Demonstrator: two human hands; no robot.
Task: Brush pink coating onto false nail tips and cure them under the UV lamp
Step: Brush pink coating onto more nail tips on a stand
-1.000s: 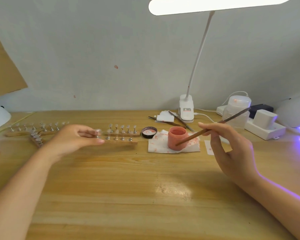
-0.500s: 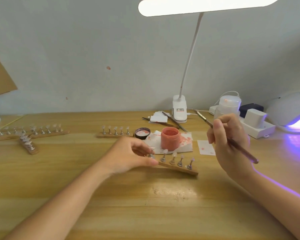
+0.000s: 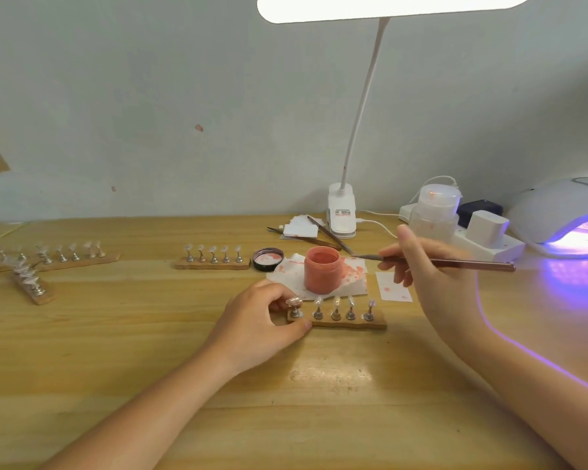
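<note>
Left hand [image 3: 258, 320] pinches the nail strip's [image 3: 340, 321] left end; right hand [image 3: 431, 276] grips the brush [image 3: 455, 262], bristles probably just right of the pink jar [image 3: 321, 270].

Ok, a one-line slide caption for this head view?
Left hand steadies a nail-tip strip before the pink jar; right hand holds a brush.

left hand [image 3: 258, 320] curled in a grip, right hand [image 3: 431, 273] pinching (fingers bent)
</note>
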